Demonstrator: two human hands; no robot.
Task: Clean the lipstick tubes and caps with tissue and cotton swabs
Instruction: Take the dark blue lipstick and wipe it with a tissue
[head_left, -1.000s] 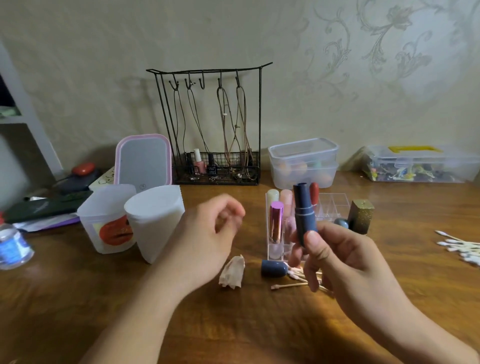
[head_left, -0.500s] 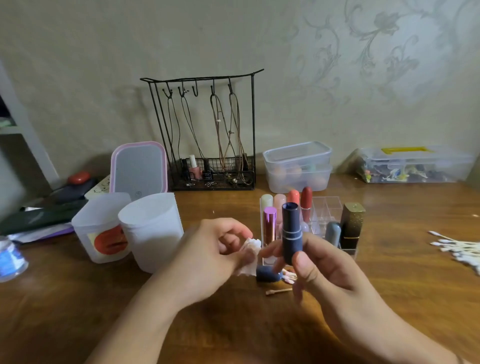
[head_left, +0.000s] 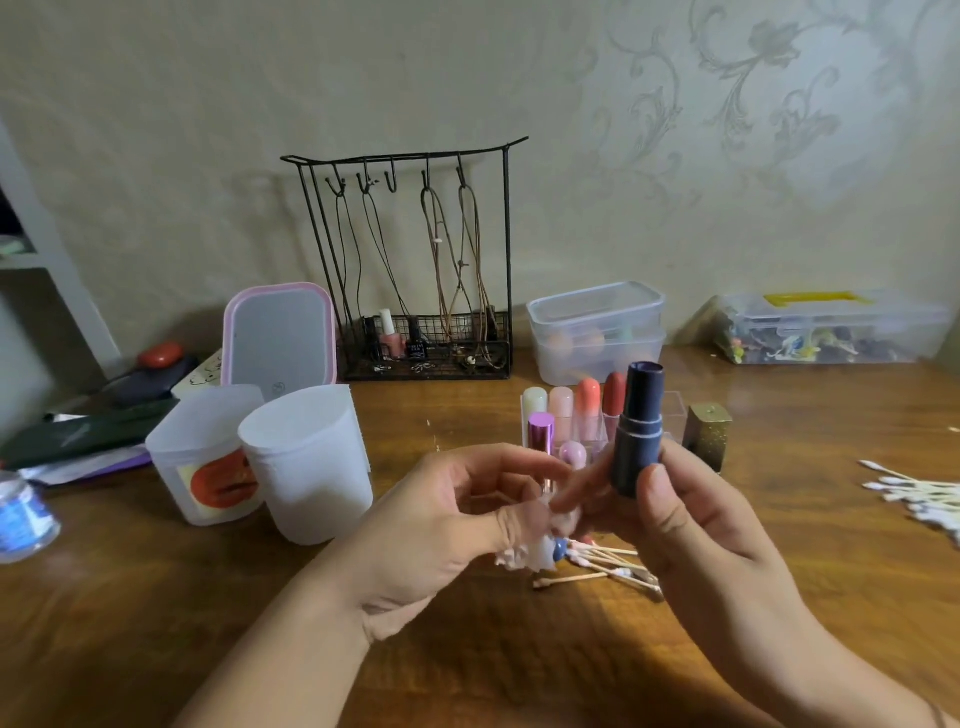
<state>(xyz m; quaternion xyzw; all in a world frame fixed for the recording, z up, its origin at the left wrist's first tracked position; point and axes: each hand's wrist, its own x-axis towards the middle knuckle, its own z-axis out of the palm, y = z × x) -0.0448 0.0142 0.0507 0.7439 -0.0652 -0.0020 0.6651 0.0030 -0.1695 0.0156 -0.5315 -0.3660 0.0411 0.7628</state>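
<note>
Two hands now meet over the table: the left hand (head_left: 441, 525), empty and open a second ago, has picked up the crumpled tissue (head_left: 524, 553) and pinches it at the 8 o'clock side of the navy lipstick tube (head_left: 638, 428). The right hand (head_left: 691, 525) grips that uncapped tube upright. Wiping looks about to begin. Used cotton swabs (head_left: 602, 564) lie below. The tube's navy cap is mostly hidden behind the tissue, and the tissue's edges are blurred.
</note>
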